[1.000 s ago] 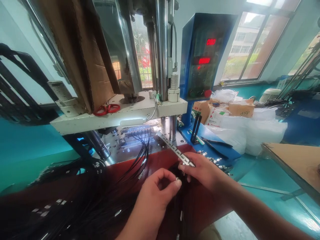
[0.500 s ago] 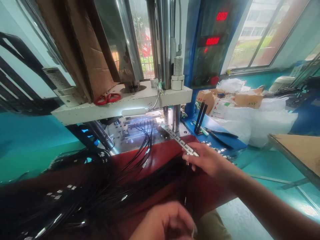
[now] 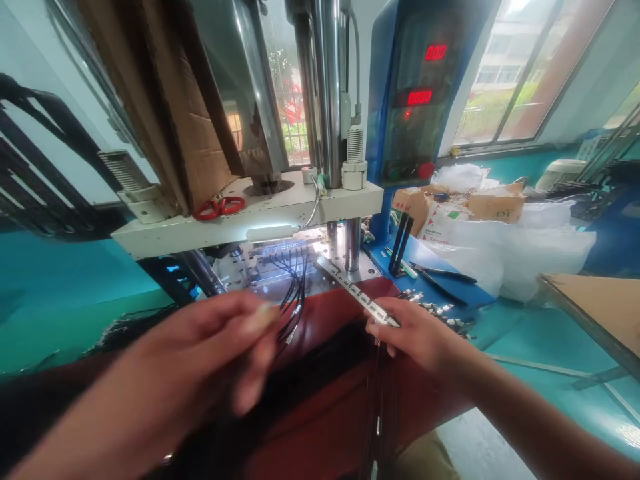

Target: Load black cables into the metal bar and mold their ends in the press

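Observation:
My right hand grips the near end of a slotted metal bar, thumb on top. The bar slants away to the left, its far end by the press's lower plate. Thin black cables with small metal ends hang below this hand. Over the dark heap of cables at the left is my left hand, its fingers bent and smeared by motion; whether anything is between them cannot be made out. Just past its fingertips, a bundle of black cables runs out of the lit metal mould.
Above the mould is the press's white upper plate, with red-handled scissors on it. At the right, a blue surface bears dark pliers and a black upright holder. Metal connectors lie along its front edge.
My left hand has come up from the bottom middle and moved left, over the cables. My right hand keeps the slotted bar almost in place. The view has tilted slightly.

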Available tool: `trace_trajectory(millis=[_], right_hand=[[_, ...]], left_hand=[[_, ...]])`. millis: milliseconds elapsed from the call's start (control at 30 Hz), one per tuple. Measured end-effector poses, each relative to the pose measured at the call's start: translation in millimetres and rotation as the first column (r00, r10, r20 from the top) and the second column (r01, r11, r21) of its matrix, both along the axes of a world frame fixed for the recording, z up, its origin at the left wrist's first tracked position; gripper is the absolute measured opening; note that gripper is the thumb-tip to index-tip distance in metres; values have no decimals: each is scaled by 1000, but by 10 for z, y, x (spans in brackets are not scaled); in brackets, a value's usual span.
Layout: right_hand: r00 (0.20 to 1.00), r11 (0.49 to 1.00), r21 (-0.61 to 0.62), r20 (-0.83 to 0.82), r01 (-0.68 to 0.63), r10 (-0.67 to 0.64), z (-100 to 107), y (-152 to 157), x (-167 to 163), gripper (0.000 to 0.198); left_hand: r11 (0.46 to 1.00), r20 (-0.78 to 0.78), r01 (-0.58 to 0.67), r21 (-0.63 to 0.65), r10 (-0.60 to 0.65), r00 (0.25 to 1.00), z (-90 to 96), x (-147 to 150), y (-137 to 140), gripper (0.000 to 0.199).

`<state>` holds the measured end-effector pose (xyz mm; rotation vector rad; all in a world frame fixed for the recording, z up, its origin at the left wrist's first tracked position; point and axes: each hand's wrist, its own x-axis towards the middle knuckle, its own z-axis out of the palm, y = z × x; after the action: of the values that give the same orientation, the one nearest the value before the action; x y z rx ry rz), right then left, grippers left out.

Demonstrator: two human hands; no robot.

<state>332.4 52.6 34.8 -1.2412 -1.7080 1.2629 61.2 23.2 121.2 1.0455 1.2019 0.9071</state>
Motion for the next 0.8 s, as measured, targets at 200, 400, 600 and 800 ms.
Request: trace_trajectory(millis=[200, 400, 600, 800], right_hand=[[997, 999, -53, -76, -5, 1, 53, 6, 24, 13], [976, 992, -96, -195, 80, -97, 13, 37, -7, 18], [953, 990, -115, -282, 77, -107, -49, 116, -161, 22], [941, 983, -172, -318, 64, -117, 90, 111, -290, 19]], left_hand=[[995, 206, 77, 56, -87, 975, -631, 1019, 417, 24], [1000, 246, 23, -5, -21, 969, -1023, 1169, 418, 32], [997, 295, -28, -67, 46, 954, -1030, 1048, 327, 35], [954, 447, 251, -162, -156, 881, -902, 961, 132, 25]])
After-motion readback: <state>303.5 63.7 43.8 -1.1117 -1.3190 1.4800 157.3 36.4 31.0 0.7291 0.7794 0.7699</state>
